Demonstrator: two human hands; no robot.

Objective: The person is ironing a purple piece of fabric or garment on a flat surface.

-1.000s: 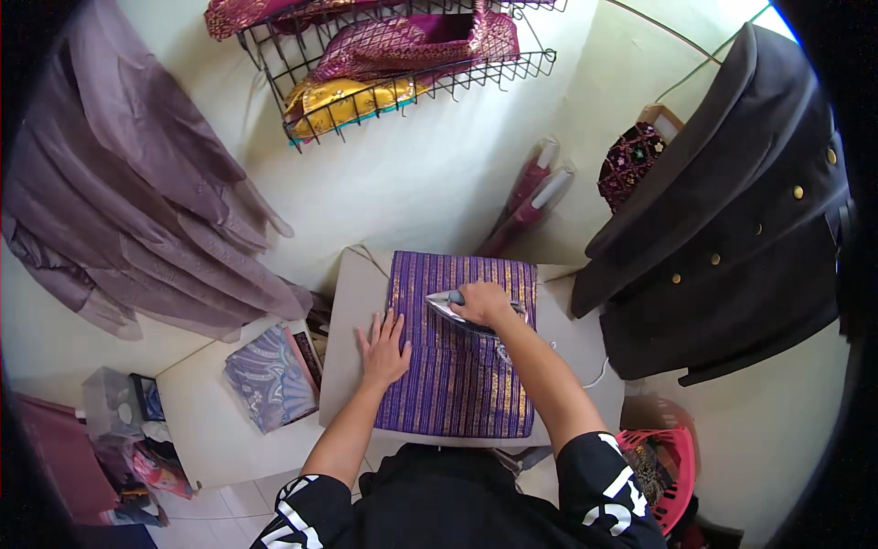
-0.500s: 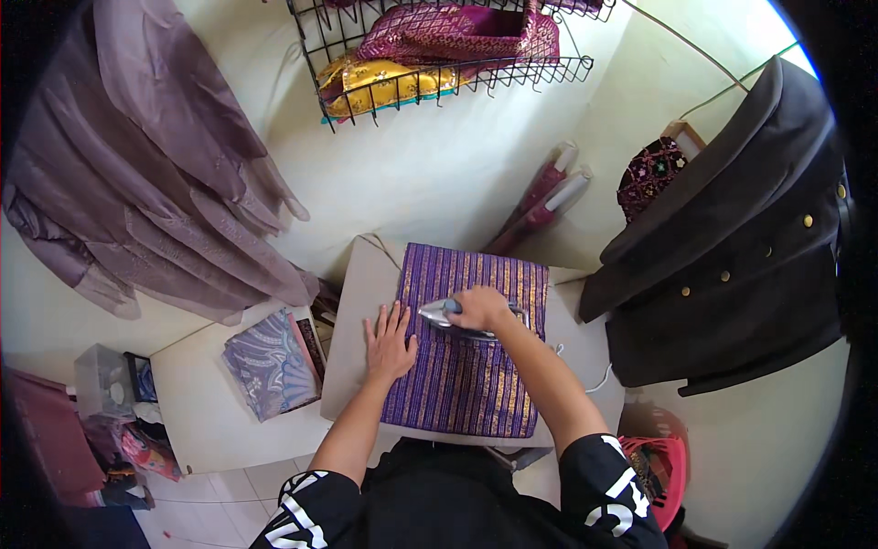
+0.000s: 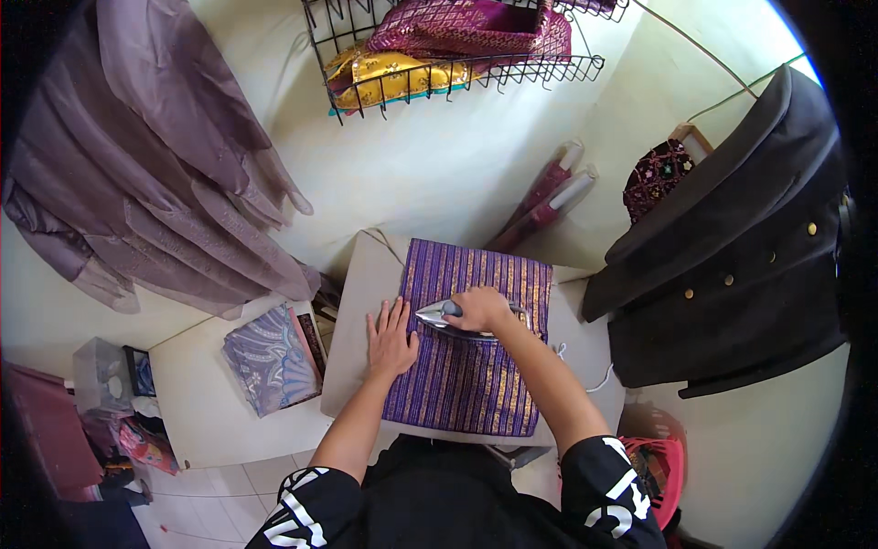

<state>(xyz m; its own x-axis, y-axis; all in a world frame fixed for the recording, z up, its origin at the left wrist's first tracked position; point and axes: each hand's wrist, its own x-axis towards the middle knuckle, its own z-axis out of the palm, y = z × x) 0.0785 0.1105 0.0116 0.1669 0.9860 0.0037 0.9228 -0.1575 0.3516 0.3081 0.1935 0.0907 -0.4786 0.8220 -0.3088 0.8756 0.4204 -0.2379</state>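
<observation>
A purple cloth with gold stripes lies flat over the light-coloured ironing surface. My right hand is wrapped round the handle of a clothes iron, whose silver tip points left. The iron rests on the upper middle of the cloth, and my forearm hides part of its rear. At the cloth's left edge my left hand lies flat with its fingers stretched out, partly on the cloth and partly on the pale cover. A white cord shows at the right of the surface.
Folded patterned fabric lies on a white table at left. A mauve garment hangs above it; a dark buttoned jacket hangs at right. A wire basket holds fabrics overhead. Lower right stands a pink basket.
The iron and my right hand have shifted very slightly to the left against the cloth. My left hand stays in place; the whole view has tilted a little.
</observation>
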